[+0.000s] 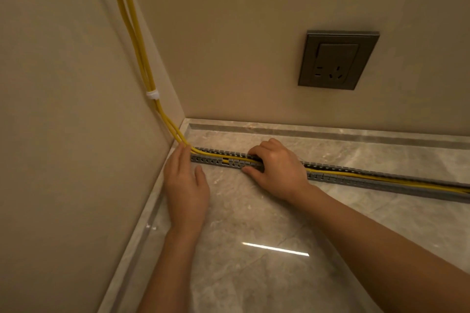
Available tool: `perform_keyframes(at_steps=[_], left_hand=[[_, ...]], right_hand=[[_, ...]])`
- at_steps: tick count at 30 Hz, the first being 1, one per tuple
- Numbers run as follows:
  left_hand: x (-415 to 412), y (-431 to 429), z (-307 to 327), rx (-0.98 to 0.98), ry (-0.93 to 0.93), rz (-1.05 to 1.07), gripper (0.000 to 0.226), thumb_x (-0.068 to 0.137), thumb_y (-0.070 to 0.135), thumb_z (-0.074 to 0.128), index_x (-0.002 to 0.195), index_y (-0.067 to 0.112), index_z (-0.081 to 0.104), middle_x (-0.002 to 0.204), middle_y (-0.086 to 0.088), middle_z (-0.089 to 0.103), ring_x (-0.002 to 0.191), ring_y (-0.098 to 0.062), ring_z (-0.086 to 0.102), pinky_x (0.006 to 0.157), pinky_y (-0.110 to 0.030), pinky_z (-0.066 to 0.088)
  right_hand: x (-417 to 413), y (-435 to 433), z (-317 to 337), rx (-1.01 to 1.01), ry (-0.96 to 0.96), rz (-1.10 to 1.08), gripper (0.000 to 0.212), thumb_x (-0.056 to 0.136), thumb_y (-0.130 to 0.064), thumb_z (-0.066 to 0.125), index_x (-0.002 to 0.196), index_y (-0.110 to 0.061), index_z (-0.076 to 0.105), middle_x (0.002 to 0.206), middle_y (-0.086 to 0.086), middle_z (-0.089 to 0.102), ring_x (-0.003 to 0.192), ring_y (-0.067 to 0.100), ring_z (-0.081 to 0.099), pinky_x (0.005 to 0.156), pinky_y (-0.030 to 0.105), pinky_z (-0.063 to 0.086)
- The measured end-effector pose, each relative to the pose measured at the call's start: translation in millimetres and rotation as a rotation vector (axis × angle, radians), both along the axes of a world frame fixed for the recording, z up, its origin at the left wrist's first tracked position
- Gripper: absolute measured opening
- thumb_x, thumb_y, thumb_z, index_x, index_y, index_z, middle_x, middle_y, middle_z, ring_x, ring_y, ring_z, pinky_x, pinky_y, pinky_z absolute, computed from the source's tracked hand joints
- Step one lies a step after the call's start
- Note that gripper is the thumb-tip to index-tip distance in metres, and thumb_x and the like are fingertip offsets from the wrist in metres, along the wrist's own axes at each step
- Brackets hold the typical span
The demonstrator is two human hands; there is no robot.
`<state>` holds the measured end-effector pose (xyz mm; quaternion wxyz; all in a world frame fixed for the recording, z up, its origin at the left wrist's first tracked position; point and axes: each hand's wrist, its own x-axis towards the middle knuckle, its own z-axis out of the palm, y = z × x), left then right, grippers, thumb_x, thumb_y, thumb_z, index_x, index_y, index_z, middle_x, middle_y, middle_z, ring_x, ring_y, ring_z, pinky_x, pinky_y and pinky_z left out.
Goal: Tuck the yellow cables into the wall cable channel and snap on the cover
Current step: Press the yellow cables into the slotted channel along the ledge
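Two yellow cables (134,30) come down the left wall, bound by a white tie (152,95), bend at the corner and run inside a grey slotted cable channel (356,180) lying on the marble surface. My left hand (185,185) lies flat with straight fingers, its fingertips touching the cables at the channel's left end. My right hand (276,166) is curled over the channel a little further right, fingers across its top and thumb against its near wall, hiding that stretch. No cover is in view.
A dark grey wall socket (338,60) sits on the back wall above the channel. The beige left wall (63,134) and back wall meet at the corner. The glossy marble surface (267,249) spreads toward me, with a raised strip along the walls.
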<state>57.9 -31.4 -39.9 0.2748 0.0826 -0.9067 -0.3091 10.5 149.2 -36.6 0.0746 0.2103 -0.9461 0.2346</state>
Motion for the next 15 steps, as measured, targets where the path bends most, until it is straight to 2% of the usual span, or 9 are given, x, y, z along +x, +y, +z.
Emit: perform_keyframes(at_steps=[2,4,10,15], left_hand=[[-7,-2,1,-0.202,-0.079,-0.139,0.046,0.089,0.009,0.055,0.134,-0.001,0.045,0.143,-0.015,0.043,0.136,-0.027,0.033,0.114,-0.032,0.022],[-13,-7,-1,-0.337,-0.204,-0.198,0.051,0.093,0.021,0.051,0.138,0.002,0.038,0.146,-0.013,0.038,0.140,-0.024,0.027,0.116,-0.037,0.018],[-14,-7,-3,-0.305,-0.297,-0.155,0.060,0.087,0.019,0.057,0.141,0.004,0.034,0.147,-0.012,0.037,0.139,-0.021,0.028,0.112,-0.037,0.025],[-16,-6,-2,-0.290,-0.333,-0.053,0.063,0.087,0.024,0.057,0.143,0.014,0.031,0.148,-0.004,0.037,0.138,-0.016,0.030,0.099,-0.041,0.034]], right_hand=[[-1,0,1,0.001,-0.005,-0.001,0.034,0.084,-0.044,0.061,0.106,-0.018,0.062,0.098,-0.001,0.062,0.098,0.016,0.050,0.075,0.030,0.043],[0,1,2,-0.001,-0.013,-0.003,0.034,0.084,-0.044,0.061,0.106,-0.018,0.062,0.099,-0.001,0.062,0.098,0.017,0.050,0.076,0.031,0.043],[0,5,3,0.013,-0.025,0.020,0.032,0.084,-0.042,0.061,0.105,-0.018,0.060,0.099,0.000,0.062,0.096,0.018,0.050,0.075,0.030,0.041],[0,7,4,0.015,-0.029,0.024,0.032,0.083,-0.043,0.062,0.104,-0.019,0.060,0.098,-0.001,0.062,0.096,0.017,0.051,0.074,0.029,0.040]])
